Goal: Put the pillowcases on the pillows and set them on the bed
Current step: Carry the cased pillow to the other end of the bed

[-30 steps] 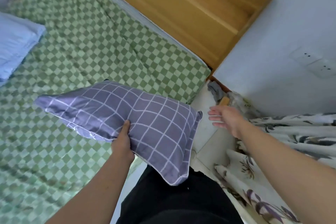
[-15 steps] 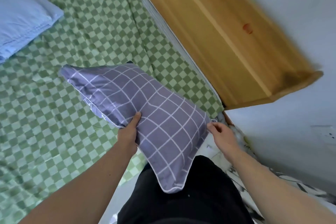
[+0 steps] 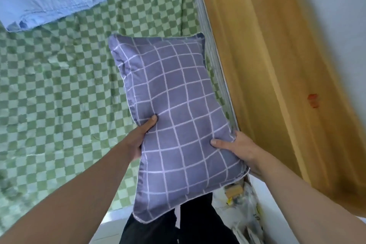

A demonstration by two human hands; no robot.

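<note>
so my right hand (image 3: 240, 149) has joined the left hand (image 3: 141, 134) on the pillow (image 3: 174, 121); both clamp its sides, keeping it level over the bed (image 3: 59, 95) by the headboard (image 3: 277, 85).

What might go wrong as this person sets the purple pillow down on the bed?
The purple pillow is held near the wooden headboard, so it may bump or wedge against it. Left hand and right hand grip only its near end, so the far end could sag and land crooked on the checked sheet.
</note>
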